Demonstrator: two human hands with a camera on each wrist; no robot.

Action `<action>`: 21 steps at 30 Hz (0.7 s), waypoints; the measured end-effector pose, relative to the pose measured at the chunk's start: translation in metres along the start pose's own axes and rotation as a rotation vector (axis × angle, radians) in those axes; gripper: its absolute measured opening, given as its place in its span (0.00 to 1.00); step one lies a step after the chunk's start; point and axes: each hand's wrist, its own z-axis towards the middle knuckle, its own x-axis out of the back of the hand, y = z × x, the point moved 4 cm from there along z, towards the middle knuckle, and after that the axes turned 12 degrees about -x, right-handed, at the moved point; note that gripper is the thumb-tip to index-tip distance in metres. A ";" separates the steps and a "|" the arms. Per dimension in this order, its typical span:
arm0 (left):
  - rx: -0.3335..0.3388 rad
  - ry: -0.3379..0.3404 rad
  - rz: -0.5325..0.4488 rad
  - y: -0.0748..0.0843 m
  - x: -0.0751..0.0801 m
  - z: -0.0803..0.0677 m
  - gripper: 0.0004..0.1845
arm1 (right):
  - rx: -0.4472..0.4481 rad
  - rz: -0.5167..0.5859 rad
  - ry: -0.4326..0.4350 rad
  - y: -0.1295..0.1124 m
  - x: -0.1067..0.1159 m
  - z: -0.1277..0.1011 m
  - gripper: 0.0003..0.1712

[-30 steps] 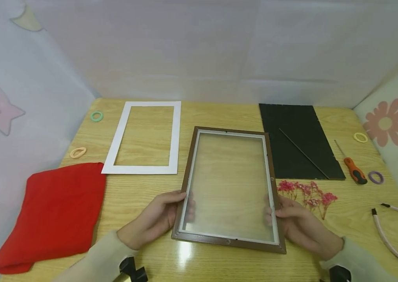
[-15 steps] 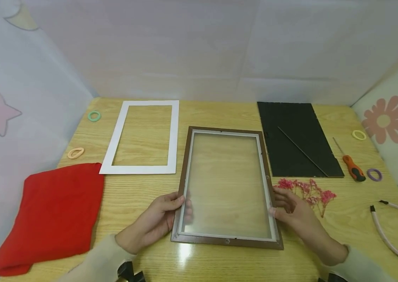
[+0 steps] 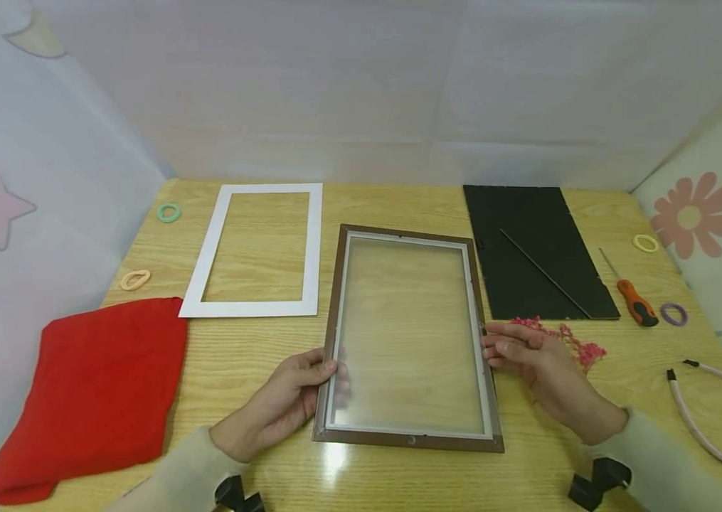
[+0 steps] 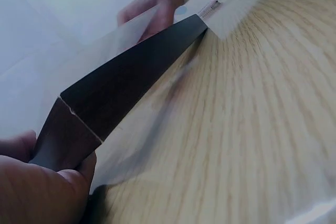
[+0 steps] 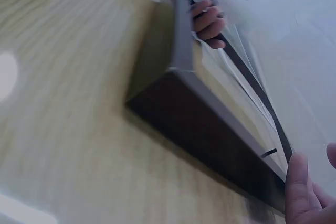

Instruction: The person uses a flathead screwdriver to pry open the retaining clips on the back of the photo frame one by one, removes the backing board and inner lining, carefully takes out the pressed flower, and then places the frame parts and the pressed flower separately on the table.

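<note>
A brown picture frame (image 3: 412, 441) with a clear pane (image 3: 408, 334) lies face down between my hands, its outer wall (image 4: 131, 72) lifted off the table in the left wrist view. My left hand (image 3: 280, 402) grips its left side, thumb on top and fingers underneath, visible through the pane. On the opposite side, my right hand (image 3: 543, 370) has its fingers straight, with the tips against the right edge; its thumb is off the border. In the right wrist view the frame's corner (image 5: 176, 77) stands near the camera. Pink dried flowers (image 3: 587, 353) are partly hidden behind my right hand.
Left: a white mat board (image 3: 312, 259), a folded red cloth (image 3: 92, 395), green (image 3: 168, 212) and orange (image 3: 135, 280) rings. Right: a black backing board (image 3: 527, 249) bearing a thin rod (image 3: 543, 270), a screwdriver (image 3: 636, 302), purple (image 3: 673, 314) and yellow (image 3: 645, 243) rings, a headband (image 3: 700, 434).
My right hand has released its thumb grip, moved up along the right edge, and straightened its fingers. The frame has shifted slightly left. My left hand keeps its hold.
</note>
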 end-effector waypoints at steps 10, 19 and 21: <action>-0.006 0.020 0.217 0.000 0.000 -0.002 0.31 | -0.103 -0.018 0.053 -0.023 -0.002 0.027 0.17; -0.047 0.122 0.748 0.022 -0.002 -0.002 0.30 | -0.097 0.032 0.002 -0.028 -0.004 0.034 0.09; -0.029 0.141 0.765 0.024 0.000 0.000 0.27 | -0.084 0.032 -0.012 -0.027 -0.004 0.036 0.09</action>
